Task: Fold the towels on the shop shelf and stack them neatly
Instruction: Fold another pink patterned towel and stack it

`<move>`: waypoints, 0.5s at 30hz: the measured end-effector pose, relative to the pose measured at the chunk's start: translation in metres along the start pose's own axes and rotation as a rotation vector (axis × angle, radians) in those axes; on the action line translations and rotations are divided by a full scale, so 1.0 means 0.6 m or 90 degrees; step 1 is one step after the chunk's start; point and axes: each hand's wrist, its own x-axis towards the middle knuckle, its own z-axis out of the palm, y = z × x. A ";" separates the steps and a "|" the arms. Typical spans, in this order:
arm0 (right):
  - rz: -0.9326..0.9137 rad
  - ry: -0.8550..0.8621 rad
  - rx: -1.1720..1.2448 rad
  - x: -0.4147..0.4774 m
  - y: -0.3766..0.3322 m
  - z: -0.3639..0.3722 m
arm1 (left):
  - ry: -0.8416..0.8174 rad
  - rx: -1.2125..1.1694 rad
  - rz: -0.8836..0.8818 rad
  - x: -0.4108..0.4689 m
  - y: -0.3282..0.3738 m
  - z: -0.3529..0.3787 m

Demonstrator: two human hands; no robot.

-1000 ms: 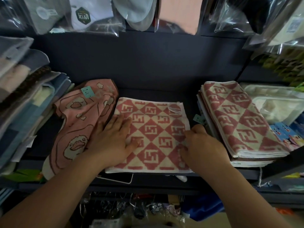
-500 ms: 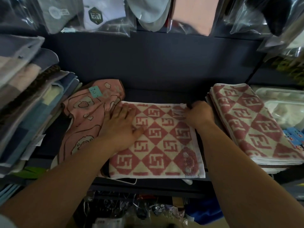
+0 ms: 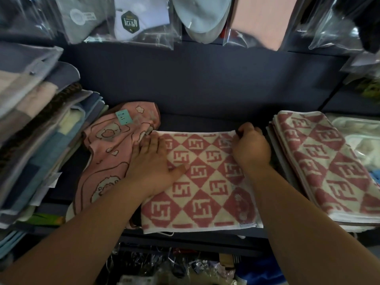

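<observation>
- Here we look down on a dark shop shelf [image 3: 195, 122], which carries everything below, with a dark back panel behind it.
- On our left a tall, leaning pile of folded cloths [image 3: 41, 130] in blue, grey, cream and brown fills the shelf's end.
- Above, clear bagged goods [image 3: 127, 19] hang along the top edge, one with a white label.
- On our right sits a stack of matching towels [image 3: 329, 161], folded, with red and cream diamonds. Its near end reaches the shelf's front edge.
- In the middle lies the checked towel [image 3: 207, 182], in the same red and cream pattern, spread flat as a folded rectangle. Its near hem lies along the front of the shelf, and it is just beside the right stack.
- Left of it a pink towel [image 3: 107, 153] with cartoon figures lies rumpled. Its right edge touches the checked towel or tucks under it; we cannot tell which.
- Our left hand [image 3: 151, 161] lies flat on the checked towel's left side, fingers straight and together, thumb out. Its grip is open and pressing down.
- Our right hand [image 3: 251, 149] is at the towel's far right corner, fingers curled over the far hem, so this grip is closed on the cloth.
- A small teal tag [image 3: 124, 117] sits on the pink towel's far end.
</observation>
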 end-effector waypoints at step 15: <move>-0.255 -0.316 -0.163 -0.056 -0.018 0.020 | 0.061 -0.072 0.023 -0.022 -0.001 -0.007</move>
